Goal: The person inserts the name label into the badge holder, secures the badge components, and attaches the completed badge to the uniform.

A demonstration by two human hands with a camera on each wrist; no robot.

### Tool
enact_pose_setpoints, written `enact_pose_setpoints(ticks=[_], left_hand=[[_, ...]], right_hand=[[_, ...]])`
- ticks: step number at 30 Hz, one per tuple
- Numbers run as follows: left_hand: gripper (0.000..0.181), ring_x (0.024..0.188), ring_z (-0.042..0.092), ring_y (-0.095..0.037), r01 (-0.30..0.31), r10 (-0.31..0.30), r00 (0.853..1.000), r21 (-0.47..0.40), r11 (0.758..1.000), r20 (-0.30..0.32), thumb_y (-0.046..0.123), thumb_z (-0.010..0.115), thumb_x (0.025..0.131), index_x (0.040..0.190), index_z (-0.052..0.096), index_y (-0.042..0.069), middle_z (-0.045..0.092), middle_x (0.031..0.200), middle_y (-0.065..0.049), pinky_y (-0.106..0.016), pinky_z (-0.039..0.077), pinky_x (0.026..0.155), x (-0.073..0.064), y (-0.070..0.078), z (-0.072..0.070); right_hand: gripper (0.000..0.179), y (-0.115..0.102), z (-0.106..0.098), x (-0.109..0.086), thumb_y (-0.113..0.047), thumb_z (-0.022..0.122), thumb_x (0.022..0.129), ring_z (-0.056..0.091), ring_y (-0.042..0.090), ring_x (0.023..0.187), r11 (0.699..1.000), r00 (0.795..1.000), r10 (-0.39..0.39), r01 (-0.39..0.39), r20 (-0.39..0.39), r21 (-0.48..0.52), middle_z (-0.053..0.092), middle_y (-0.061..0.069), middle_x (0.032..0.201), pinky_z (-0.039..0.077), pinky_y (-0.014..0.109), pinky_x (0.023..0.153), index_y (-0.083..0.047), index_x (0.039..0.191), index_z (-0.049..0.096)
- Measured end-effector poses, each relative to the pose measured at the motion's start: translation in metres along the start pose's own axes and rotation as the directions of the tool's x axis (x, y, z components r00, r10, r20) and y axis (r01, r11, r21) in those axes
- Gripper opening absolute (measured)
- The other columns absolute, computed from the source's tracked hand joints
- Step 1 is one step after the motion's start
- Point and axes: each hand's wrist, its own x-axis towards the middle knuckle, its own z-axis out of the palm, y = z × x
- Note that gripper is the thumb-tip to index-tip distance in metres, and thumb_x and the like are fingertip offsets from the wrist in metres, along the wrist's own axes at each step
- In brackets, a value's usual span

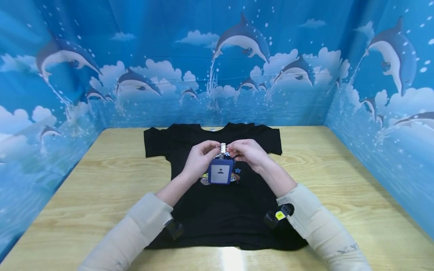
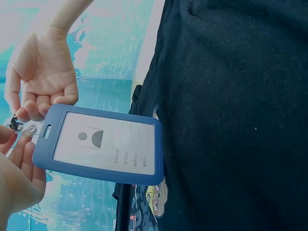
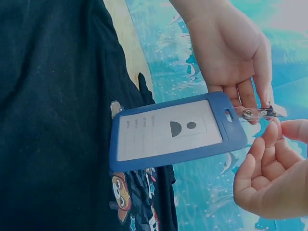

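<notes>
A blue badge holder [image 1: 221, 171] with a white card hangs below a shiny metal clip [image 1: 223, 148] joined to it by a clear strap. My left hand [image 1: 200, 159] pinches one side of the clip between thumb and fingers. From the other side my right hand [image 1: 250, 153] pinches it too, fingers curled. In the right wrist view, the clip [image 3: 270, 112] lies between both hands' fingertips, which partly cover it. Under the hands a black T-shirt [image 1: 217, 214] is spread flat, neck away from me; the badge holder hides part of its cartoon print [image 1: 235, 177].
The T-shirt lies on a light wooden table [image 1: 125, 169], with bare wood on both sides. A blue curtain printed with dolphins [image 1: 162, 56] surrounds the table at the back and sides. Small dark devices [image 1: 174, 229] sit at both wrists.
</notes>
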Motion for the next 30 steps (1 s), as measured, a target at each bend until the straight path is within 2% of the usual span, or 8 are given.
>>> enact_pose_setpoints(ticks=[9, 16, 24, 30], left_hand=[[0.021, 0.093, 0.062, -0.024, -0.017, 0.016, 1.000, 0.103, 0.995, 0.018, 0.014, 0.057, 0.093, 0.110, 0.065, 0.006, 0.067, 0.100, -0.006, -0.037, 0.048, 0.080, 0.0018, 0.0010, -0.0028], [0.019, 0.090, 0.061, -0.019, 0.013, -0.015, 1.000, 0.200, 0.980, 0.008, 0.013, 0.058, 0.092, 0.107, 0.067, 0.005, 0.067, 0.101, -0.006, -0.034, 0.049, 0.078, 0.0050, 0.0032, -0.0057], [0.022, 0.095, 0.059, -0.019, -0.031, 0.023, 0.999, 0.262, 0.965, 0.032, 0.011, 0.055, 0.093, 0.111, 0.064, 0.003, 0.064, 0.106, -0.007, -0.034, 0.049, 0.082, 0.0072, 0.0063, -0.0074], [0.021, 0.088, 0.059, -0.016, -0.067, 0.061, 0.998, 0.312, 0.948, 0.029, 0.010, 0.055, 0.093, 0.110, 0.066, 0.004, 0.063, 0.099, -0.005, -0.032, 0.049, 0.077, 0.0073, 0.0060, -0.0061]], right_hand=[[0.018, 0.0044, -0.0028, 0.0019, -0.012, 0.053, 0.092, 0.055, 0.010, 0.069, 0.999, 1.000, -0.014, 0.014, -0.015, -0.049, 0.060, -0.002, 0.070, 0.044, 0.024, 0.064, -0.004, 0.082, 0.067], [0.019, 0.0058, -0.0019, 0.0028, -0.012, 0.054, 0.093, 0.056, 0.010, 0.072, 0.997, 1.000, -0.005, 0.005, 0.000, -0.075, 0.062, 0.001, 0.074, 0.045, 0.027, 0.069, 0.000, 0.089, 0.066], [0.024, 0.0051, -0.0011, 0.0058, -0.012, 0.052, 0.095, 0.056, 0.010, 0.075, 0.993, 1.000, -0.030, 0.030, 0.002, -0.110, 0.062, 0.003, 0.080, 0.045, 0.025, 0.069, 0.008, 0.102, 0.063], [0.023, 0.0047, 0.0024, 0.0054, -0.009, 0.050, 0.095, 0.055, 0.008, 0.071, 0.996, 0.999, -0.028, 0.026, -0.016, -0.085, 0.061, -0.001, 0.074, 0.044, 0.022, 0.065, 0.010, 0.103, 0.060]])
